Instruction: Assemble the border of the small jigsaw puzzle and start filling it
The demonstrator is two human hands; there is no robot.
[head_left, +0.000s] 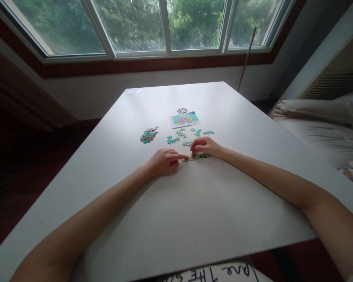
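Note:
My left hand (165,161) rests on the white table (153,219), its index finger stretched out and the other fingers curled under. That fingertip touches the left end of a strip of joined jigsaw pieces (200,156). My right hand (206,146) is bent over the same strip, thumb and fingertips brought together in a pinch on a small jigsaw piece (192,156), which the fingers partly hide. Just beyond the hands lie loose greenish jigsaw pieces (173,139) in small groups. A picture card (184,120) with colourful figures lies behind them.
A heap of mixed jigsaw pieces (149,134) lies to the left. Behind the card is a round black-and-white item (182,111). A pale paper (134,91) lies near the far left corner. A cushioned seat (314,121) stands at the right, and a window (164,27) beyond.

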